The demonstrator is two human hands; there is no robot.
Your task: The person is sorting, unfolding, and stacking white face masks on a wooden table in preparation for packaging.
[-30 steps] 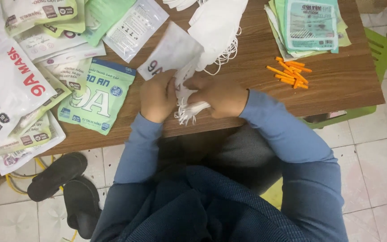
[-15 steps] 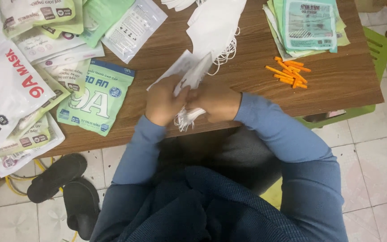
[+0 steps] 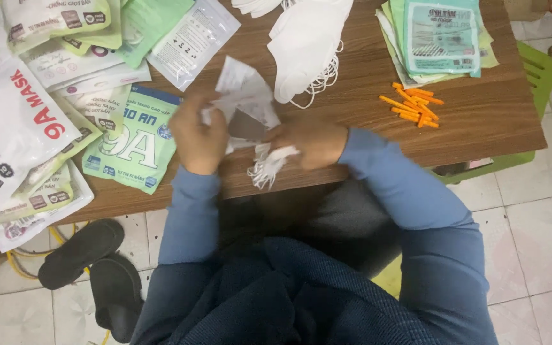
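My left hand (image 3: 198, 135) grips the left edge of a small clear-and-white packaging pouch (image 3: 245, 96) held over the near edge of the wooden table (image 3: 352, 153). My right hand (image 3: 311, 140) holds a folded white face mask (image 3: 269, 163) at the pouch's opening, its ear loops dangling below. Both hands sit close together. A pile of loose white masks (image 3: 305, 45) lies just beyond them on the table.
Stacks of green and white mask packets (image 3: 39, 96) cover the table's left side, another packet stack (image 3: 439, 35) lies at the far right, with several orange strips (image 3: 413, 105) near it. Black sandals (image 3: 91, 268) lie on the tiled floor. A green stool (image 3: 531, 70) stands at right.
The pouch has been turned and raised between my hands. My left hand shifted up to its edge while my right hand brought the folded mask to its opening.
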